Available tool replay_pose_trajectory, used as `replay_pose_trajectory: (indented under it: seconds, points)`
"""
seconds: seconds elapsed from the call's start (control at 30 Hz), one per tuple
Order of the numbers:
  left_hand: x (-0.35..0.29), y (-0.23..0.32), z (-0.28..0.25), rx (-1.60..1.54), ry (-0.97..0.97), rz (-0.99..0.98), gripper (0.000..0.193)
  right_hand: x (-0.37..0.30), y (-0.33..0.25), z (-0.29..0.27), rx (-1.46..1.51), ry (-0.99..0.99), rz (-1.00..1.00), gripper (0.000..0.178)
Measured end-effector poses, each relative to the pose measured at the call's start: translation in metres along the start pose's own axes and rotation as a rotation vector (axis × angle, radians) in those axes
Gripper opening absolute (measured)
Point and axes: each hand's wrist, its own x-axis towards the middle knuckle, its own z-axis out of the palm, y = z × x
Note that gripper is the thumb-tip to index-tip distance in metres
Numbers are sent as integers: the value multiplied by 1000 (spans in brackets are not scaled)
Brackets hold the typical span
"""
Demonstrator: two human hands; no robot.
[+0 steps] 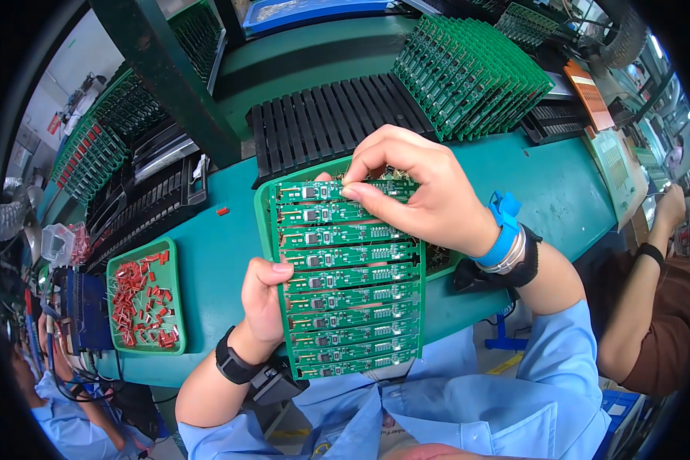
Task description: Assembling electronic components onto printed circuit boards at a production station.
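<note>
Right here, thumb and forefinger of the right hand (429, 188) press together at the top strip of a green, rectangular, slotted circuit-board panel (353, 255); anything between them is too small to tell. The left hand (263, 303) clasps its left edge, thumb in front, holding it partly over a green plastic tray (263, 222).

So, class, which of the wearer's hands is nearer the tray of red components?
Left. The left hand holds the circuit panel, right of the component tray; the right hand is farther right, near the panel's top.
</note>
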Motion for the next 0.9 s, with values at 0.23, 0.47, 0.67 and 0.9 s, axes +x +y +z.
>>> replay_pose_trajectory:
  seconds: [0.23, 0.47, 0.67, 0.9]
  points:
    - [-8, -2, -12, 193, 177, 16, 64, 0, -7, -2, -120, 13, -73, 12]
    - [-1, -3, 8, 347, 137, 54, 68, -1, -6, 0, -129, 68, -85, 12]
    - [8, -6, 14, 94, 140, 130, 67, -2, 0, -3, -206, 62, -145, 11]
    - [2, -4, -8, 65, 167, 88, 69, -5, -7, -4, -404, -11, -217, 10]
